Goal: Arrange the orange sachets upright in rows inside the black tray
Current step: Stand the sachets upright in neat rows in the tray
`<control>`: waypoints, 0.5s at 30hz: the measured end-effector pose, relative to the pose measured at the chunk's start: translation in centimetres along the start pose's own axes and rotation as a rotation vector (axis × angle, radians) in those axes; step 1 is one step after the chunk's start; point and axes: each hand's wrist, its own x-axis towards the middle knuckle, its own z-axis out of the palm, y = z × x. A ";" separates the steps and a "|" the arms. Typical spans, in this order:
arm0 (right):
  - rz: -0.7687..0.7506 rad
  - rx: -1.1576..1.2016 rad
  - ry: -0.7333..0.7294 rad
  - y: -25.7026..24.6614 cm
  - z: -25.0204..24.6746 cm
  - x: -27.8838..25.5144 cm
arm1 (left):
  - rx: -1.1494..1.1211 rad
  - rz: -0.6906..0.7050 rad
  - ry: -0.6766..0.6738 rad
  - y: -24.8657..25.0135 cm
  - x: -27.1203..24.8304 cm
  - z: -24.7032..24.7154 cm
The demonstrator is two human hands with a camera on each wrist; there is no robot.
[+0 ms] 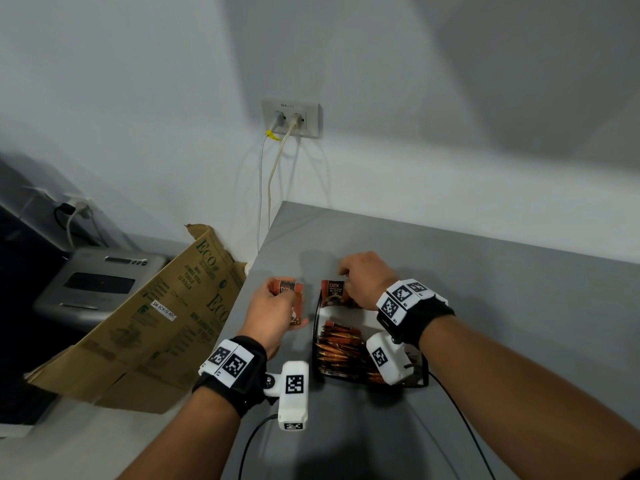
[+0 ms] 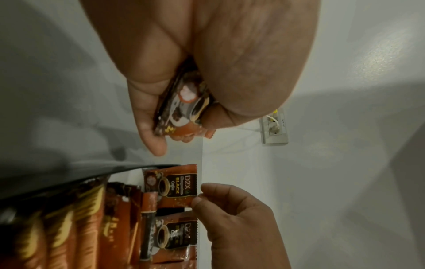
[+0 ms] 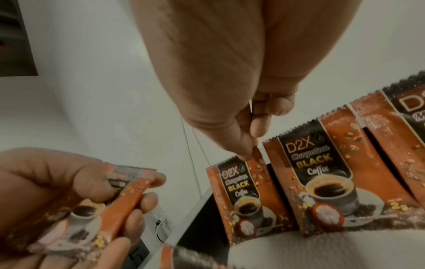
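Note:
A black tray (image 1: 316, 336) sits on the grey counter and holds several orange sachets (image 1: 341, 348) packed in rows. At its far end one orange sachet (image 1: 333, 293) stands upright, and my right hand (image 1: 347, 276) pinches its top edge. The left wrist view shows that thumb and forefinger on the upright sachet (image 2: 174, 185); in the right wrist view the fingertips (image 3: 247, 154) meet its top corner. My left hand (image 1: 288, 300) hovers just left of the tray and grips a small bunch of sachets (image 1: 289, 289), the same held sachets (image 3: 110, 200) appearing in the right wrist view.
The counter's left edge (image 1: 254, 271) runs close beside my left hand. Beyond it lean a brown cardboard box (image 1: 156, 323) and a grey appliance (image 1: 100, 282). A wall socket (image 1: 292, 117) with two cables hangs above the counter's far corner. Bare counter (image 1: 502, 299) lies to the right.

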 end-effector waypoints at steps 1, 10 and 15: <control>0.001 0.026 0.020 0.2 -0.3 -0.2 | 0.007 0.011 -0.027 0.1 -0.1 0.1; -0.127 0.466 0.111 0.3 -4.3 -4.1 | 0.040 0.184 -0.291 2.3 -1.8 3.5; 0.038 0.343 0.242 5.0 -5.6 -5.3 | 0.011 0.120 -0.137 1.6 -1.3 3.2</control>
